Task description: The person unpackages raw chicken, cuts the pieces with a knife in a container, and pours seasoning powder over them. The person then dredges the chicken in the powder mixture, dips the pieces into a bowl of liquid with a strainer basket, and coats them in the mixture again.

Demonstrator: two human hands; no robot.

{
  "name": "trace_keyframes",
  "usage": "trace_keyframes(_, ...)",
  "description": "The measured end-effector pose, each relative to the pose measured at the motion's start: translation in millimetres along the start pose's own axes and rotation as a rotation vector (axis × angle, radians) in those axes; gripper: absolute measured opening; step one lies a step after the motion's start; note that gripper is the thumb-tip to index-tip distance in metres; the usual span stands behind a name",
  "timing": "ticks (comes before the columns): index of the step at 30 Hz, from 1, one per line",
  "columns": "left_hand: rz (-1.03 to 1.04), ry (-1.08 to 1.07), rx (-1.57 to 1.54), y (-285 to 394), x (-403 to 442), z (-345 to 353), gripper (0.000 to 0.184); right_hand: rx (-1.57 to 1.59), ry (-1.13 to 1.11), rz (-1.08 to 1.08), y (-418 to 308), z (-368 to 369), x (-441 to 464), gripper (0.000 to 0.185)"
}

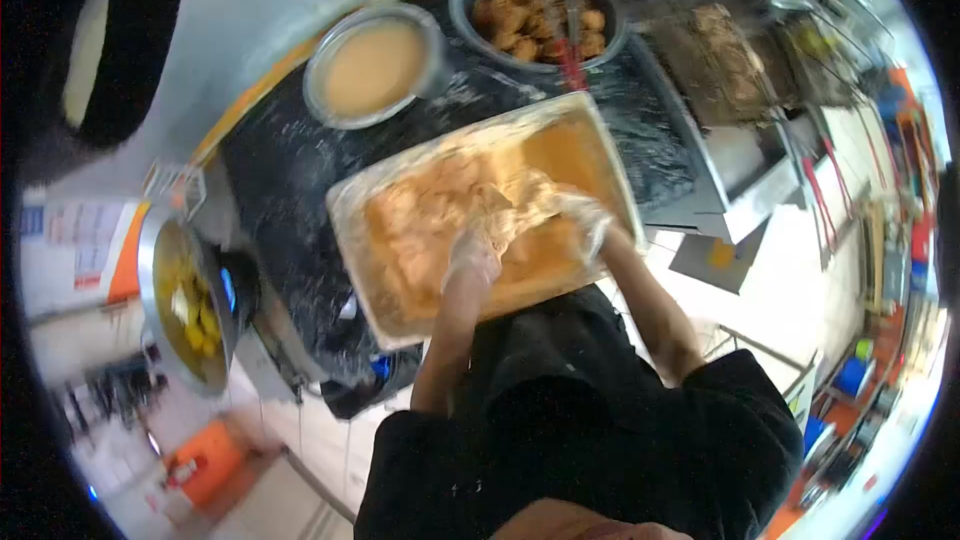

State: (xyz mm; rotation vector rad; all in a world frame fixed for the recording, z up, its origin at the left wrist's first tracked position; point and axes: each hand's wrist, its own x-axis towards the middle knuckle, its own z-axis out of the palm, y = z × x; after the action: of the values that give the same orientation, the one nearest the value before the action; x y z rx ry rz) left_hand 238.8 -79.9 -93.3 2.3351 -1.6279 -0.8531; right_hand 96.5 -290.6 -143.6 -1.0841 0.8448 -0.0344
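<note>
My left hand (474,252), in a clear plastic glove, reaches into a shallow white tray (352,262). Its fingers are closed on a flour-coated piece of meat (525,202) that looks like chicken. From the other side, my right hand (590,222), also in a clear glove, grips the same piece at its right end. Orange-tinted flour (560,150) covers the tray floor. More coated pieces (425,205) lie crowded together on the tray's left side. Coating and blur hide some of the fingertips.
Behind the tray stand a metal bowl of pale orange liquid (375,62) and a bowl of fried pieces (525,25) with red-handled tongs (571,65). A fryer (735,90) is at the right. A pan with yellow pieces (190,310) sits at the left.
</note>
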Motion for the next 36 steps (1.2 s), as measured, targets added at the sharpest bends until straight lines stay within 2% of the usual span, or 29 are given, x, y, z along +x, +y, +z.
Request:
trace_keyframes(1, 0.024, 0.012, 0.158, 21.1, 8.8, -14.5, 0.043, 0.268, -0.109, 0.019, -4.8, 14.3, -1.5, 0.038)
trace_keyframes(2, 0.009, 0.057, 0.139, 39.7, 15.1, -26.7, 0.044, 0.534, -0.232, 0.026, -10.9, 29.3, -3.9, 0.037)
trace_keyframes(3, -0.117, 0.340, -0.272, 48.2, 16.5, -26.8, 0.045, 0.857, -0.091, 0.129, -45.8, 44.3, -27.1, 0.043)
trace_keyframes(5, -0.165, 0.323, -0.412, 70.7, 35.5, -52.6, 0.042, 0.927, -0.024, -0.135, -107.5, 40.7, -63.8, 0.049)
trace_keyframes(6, -0.187, 0.312, -0.469, 89.7, 33.1, -77.4, 0.040, 0.915, -0.081, -0.250, -109.5, 17.0, -57.8, 0.060)
trace_keyframes(7, -0.218, 0.300, -0.528, 102.1, 34.4, -89.9, 0.038, 0.889, -0.047, -0.243, -127.0, -9.6, -62.7, 0.061)
trace_keyframes(8, -0.219, 0.312, -1.303, 97.9, 46.4, -81.2, 0.037, 0.805, 0.111, -0.323, -129.4, -45.4, -50.3, 0.056)
trace_keyframes(9, -0.259, 0.326, -1.281, 96.3, 52.1, -78.4, 0.036, 0.996, -0.039, -0.346, -162.6, -64.1, -64.2, 0.042)
trace_keyframes(11, -0.354, 0.362, -1.236, 88.2, 54.9, -71.0, 0.033, 0.729, 0.177, -0.561, -217.9, -121.6, -76.2, 0.051)
trace_keyframes(13, -0.392, 0.263, -1.372, 24.4, 78.0, 2.3, 0.047, 0.596, 0.337, -0.779, -241.4, -233.2, -48.1, 0.045)
trace_keyframes(15, -0.490, 0.127, -0.787, 24.7, 77.6, 6.8, 0.057, 0.358, 0.608, -0.878, -267.2, -368.9, -16.4, 0.041)
trace_keyframes(17, -0.437, 0.119, -0.365, 4.0, 73.0, 42.0, 0.057, -0.657, 0.991, -0.399, -295.9, -475.8, -17.1, 0.057)
trace_keyframes(19, -0.250, 0.232, -0.108, -32.7, 75.3, 118.2, 0.048, -1.178, 1.333, -0.078, -341.2, -409.7, -39.0, 0.069)
trace_keyframes(21, -0.295, 0.179, -0.014, 7.7, 58.9, 64.5, 0.044, -0.723, 1.132, -0.502, -336.1, -350.5, -41.7, 0.058)
trace_keyframes(23, -0.334, 0.159, -0.026, 36.4, 38.8, 33.7, 0.042, -2.021, 0.955, -0.266, -323.2, -270.9, -50.5, 0.043)
trace_keyframes(24, -0.347, 0.174, -0.074, 40.2, 30.7, 27.7, 0.042, -1.918, 0.786, -0.497, -295.3, -249.8, -35.1, 0.042)
trace_keyframes(25, -0.412, 0.111, -0.033, 34.3, 26.0, 37.2, 0.041, -1.253, 0.451, -0.610, -256.8, -224.7, -7.5, 0.042)
trace_keyframes(26, -0.473, 0.044, 0.010, 28.4, 21.5, 46.8, 0.040, -0.675, 0.163, -0.514, -211.9, -194.0, 19.9, 0.041)
trace_keyframes(28, -0.524, -0.053, 0.070, 38.0, 9.3, 6.3, 0.033, -0.283, -0.152, -0.255, -125.8, -116.1, 59.9, 0.039)
trace_keyframes(30, -0.430, -0.076, 0.042, 20.9, -13.1, -3.5, 0.029, -0.633, -0.215, -0.200, -68.1, -20.8, 80.6, 0.042)
trace_keyframes(32, -0.204, -0.001, -0.068, -23.2, -40.6, 8.8, 0.030, -0.945, -0.164, -0.205, -23.4, 63.0, 95.6, 0.046)
trace_keyframes(34, -0.584, 0.105, -0.507, -15.8, -60.2, -11.0, 0.037, -1.084, 0.024, -0.170, -4.9, 124.1, 95.3, 0.052)
trace_keyframes(36, -0.735, 0.182, -0.699, -20.6, -82.0, -14.0, 0.040, -1.098, 0.368, -0.059, -19.0, 172.8, 70.7, 0.057)
